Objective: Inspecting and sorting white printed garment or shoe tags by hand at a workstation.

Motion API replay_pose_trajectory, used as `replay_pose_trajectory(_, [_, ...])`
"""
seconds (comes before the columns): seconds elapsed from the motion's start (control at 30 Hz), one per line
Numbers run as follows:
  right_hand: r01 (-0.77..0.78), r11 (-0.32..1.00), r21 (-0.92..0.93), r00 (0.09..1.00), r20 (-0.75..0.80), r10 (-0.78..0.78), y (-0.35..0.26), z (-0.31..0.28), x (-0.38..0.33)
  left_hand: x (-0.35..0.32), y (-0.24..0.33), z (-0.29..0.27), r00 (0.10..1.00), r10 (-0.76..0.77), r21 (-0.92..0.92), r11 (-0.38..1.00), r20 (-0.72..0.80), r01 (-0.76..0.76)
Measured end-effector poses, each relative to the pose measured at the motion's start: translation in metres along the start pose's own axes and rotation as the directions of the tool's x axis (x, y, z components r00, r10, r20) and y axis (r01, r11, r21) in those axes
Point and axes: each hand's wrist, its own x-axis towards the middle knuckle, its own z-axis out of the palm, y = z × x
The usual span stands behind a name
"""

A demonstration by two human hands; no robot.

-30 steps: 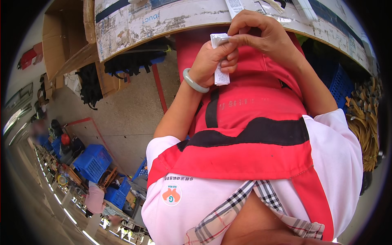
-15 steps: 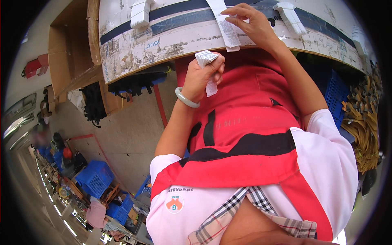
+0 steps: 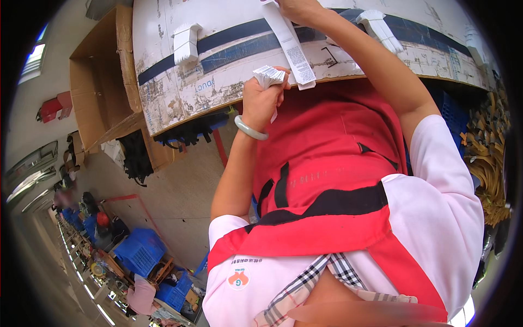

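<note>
My left hand (image 3: pixel 262 101) is closed around a fanned bundle of white printed labels (image 3: pixel 268 76), just off the near edge of the worktable. Beside it, a long white label strip (image 3: pixel 291 52) with small print lies across the table, its lower end at the edge. My right hand (image 3: pixel 300 10) reaches over the table to the far end of that strip. The picture's upper edge cuts off its fingers, so their grip is hidden. Two more bundles of white labels rest on the table, a left bundle (image 3: pixel 186 43) and a right bundle (image 3: pixel 379 31).
The worktable (image 3: pixel 218 84) has a scuffed white top with dark tape bands. An open cardboard box (image 3: pixel 103 82) stands at its left. Dark straps (image 3: pixel 190 132) hang under the edge. Tan strips (image 3: pixel 493 163) hang at the right. Blue crates (image 3: pixel 140 250) and a person (image 3: pixel 141 294) are at lower left.
My right hand has moved away from me along the strip, toward the picture's upper edge. My left hand still holds its bundle, now nearer the table edge. The view has shifted slightly.
</note>
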Motion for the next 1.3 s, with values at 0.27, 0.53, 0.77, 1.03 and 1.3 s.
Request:
replay_pose_trajectory(0.27, [0.065, 0.989, -0.136, 0.997, 0.04, -0.06, 0.015, 0.005, -0.012, 0.0, -0.003, 0.001, 0.998, 0.028, 0.123, 0.992, -0.052, -0.021])
replay_pose_trajectory(0.53, [-0.023, 0.999, 0.03, 1.0, -0.017, 0.024, 0.003, -0.04, -0.076, 0.004, -0.013, 0.001, 0.962, 0.272, 0.541, 0.815, -0.038, -0.209])
replay_pose_trajectory(0.77, [0.052, 0.998, -0.034, 0.997, 0.063, -0.05, -0.036, -0.028, -0.158, -0.005, -0.013, 0.019, 0.907, 0.41, 0.775, 0.541, 0.097, -0.328])
replay_pose_trajectory(1.03, [-0.016, 0.995, -0.103, 0.972, -0.234, -0.008, -0.007, -0.043, -0.151, -0.015, -0.013, 0.011, 0.954, 0.301, 0.624, 0.746, -0.002, -0.234])
replay_pose_trajectory(1.3, [-0.167, 0.983, -0.08, 0.969, -0.198, 0.149, 0.016, -0.041, -0.149, -0.029, -0.017, 0.002, 0.989, 0.088, 0.221, 0.973, -0.118, -0.06])
